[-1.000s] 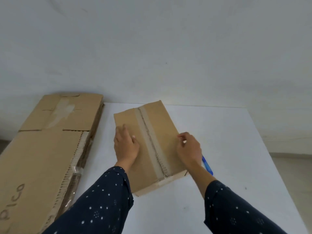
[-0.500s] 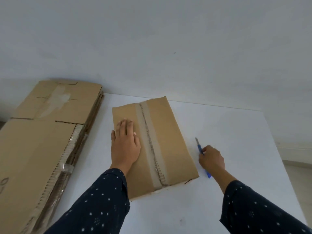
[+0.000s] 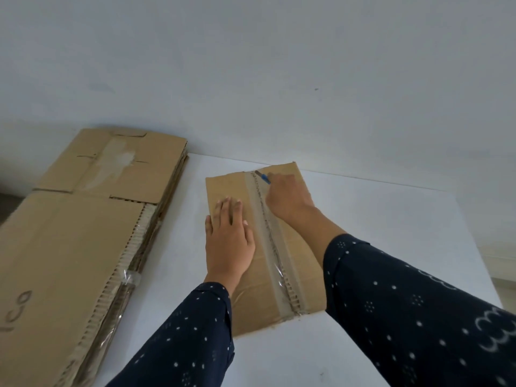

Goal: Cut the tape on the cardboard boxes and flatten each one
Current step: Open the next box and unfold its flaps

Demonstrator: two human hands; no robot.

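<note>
Head view: the box lies mid-table, its far edge near the table's back edge at the wall. The left hand presses flat, fingers straight, left of the tape. The right hand grips a blue cutter, its tip at the tape's far end. White tabletop shows right of the box. A flattened stack lies along the table's left edge.

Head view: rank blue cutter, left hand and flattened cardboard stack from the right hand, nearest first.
1. blue cutter, gripped in the right hand at the box's far end.
2. left hand, flat on the box, left of the tape.
3. flattened cardboard stack, at the far left.
</note>
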